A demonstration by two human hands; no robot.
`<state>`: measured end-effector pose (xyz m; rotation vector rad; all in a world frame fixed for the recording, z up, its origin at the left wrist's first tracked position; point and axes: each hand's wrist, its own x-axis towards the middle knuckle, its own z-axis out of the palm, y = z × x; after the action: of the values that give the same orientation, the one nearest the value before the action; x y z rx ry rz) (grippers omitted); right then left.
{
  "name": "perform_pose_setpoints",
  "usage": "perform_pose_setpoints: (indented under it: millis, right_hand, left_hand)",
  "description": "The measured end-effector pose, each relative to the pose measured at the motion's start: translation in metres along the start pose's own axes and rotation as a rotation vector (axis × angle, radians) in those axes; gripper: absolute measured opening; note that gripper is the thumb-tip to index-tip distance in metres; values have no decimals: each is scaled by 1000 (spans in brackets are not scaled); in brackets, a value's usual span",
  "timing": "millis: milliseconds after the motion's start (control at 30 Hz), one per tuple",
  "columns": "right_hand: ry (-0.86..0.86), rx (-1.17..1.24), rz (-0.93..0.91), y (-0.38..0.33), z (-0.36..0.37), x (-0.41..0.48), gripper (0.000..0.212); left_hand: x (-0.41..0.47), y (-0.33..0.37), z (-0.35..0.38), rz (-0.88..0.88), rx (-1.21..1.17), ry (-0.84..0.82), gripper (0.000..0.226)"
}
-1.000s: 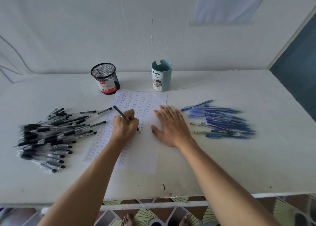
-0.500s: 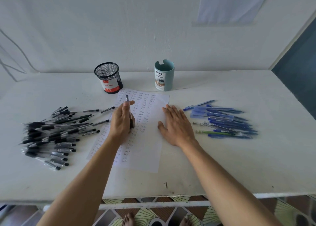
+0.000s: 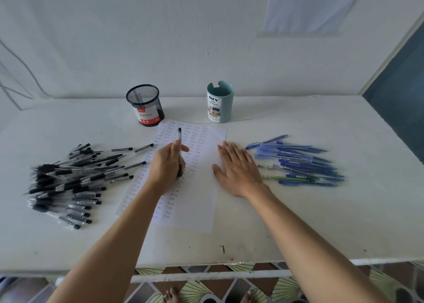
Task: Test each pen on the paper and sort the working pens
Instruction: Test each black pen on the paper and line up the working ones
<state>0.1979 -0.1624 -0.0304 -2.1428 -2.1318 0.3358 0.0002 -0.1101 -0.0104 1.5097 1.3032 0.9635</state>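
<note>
Over paper (image 3: 199, 201): left hand (image 3: 165, 165) curled round black pen (image 3: 179, 146) (upright); right hand (image 3: 236, 169) flat, fingers straight, pressing sheet.

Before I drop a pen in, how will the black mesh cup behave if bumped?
The black mesh cup looks empty and open-meshed, so it is probably light and easily slid. Upright and fairly tall, it might tip; being round, it could then roll.

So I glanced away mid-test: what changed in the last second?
The left hand stopped writing and swung the black pen from slanting left to pointing straight away, still gripped in its fingers. The right hand stayed flat on the paper; the black pen pile, blue pen pile, mesh cup and teal cup did not move.
</note>
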Motion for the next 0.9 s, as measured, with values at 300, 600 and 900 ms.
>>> perform_pose_setpoints:
  millis: [300,600,900]
  right_hand:
    - [108,144,-11,4,-1,2,57]
    - [106,358,22,8,-7,9,52]
    - [285,403,156,-9,-8,21,40]
  left_hand:
    - [13,13,14,-118,329,-115,21]
    - [30,35,50,-110,543,-154,32]
    - [51,-1,25,108,897,46,41]
